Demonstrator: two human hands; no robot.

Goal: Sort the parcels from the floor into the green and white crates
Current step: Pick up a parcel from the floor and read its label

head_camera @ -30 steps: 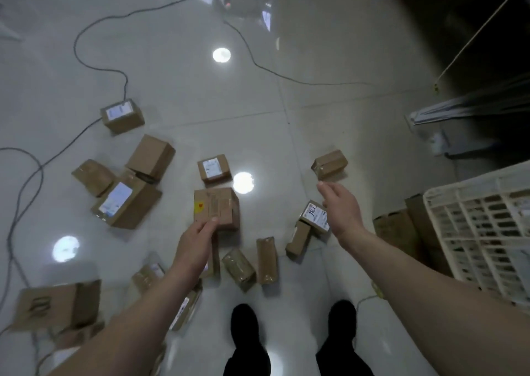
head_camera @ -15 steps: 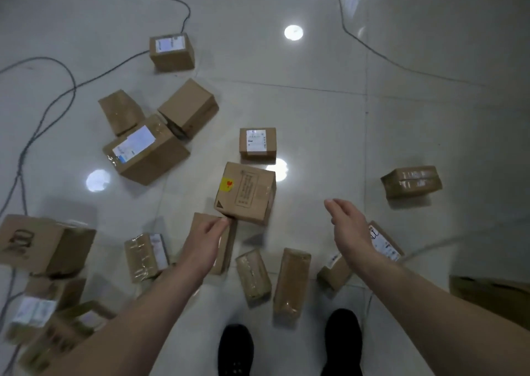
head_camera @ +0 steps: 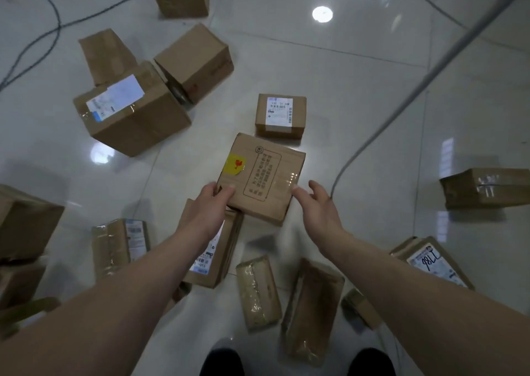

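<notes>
A glossy tiled floor [head_camera: 358,94] strewn with cardboard parcels is recorded. A large labelled box [head_camera: 132,112] lies to the left. The yellow-stickered box [head_camera: 262,178] is located centrally, behind a flat parcel [head_camera: 219,258]. Its near left corner is gripped by the left hand [head_camera: 212,206]. The right hand [head_camera: 318,208] is held at its near right edge with fingers spread.

light: dim, cool, from overhead | glare: round lamp reflections [head_camera: 322,14] on glossy floor [head_camera: 358,94] at 1 and 9 o'clock | shadows: soft, short, beneath parcels [head_camera: 25,221] | blur: motion smear at 8 o'clock, cable [head_camera: 430,71] at 2 unsharp | distortion: wide-angle bending at edges
</notes>
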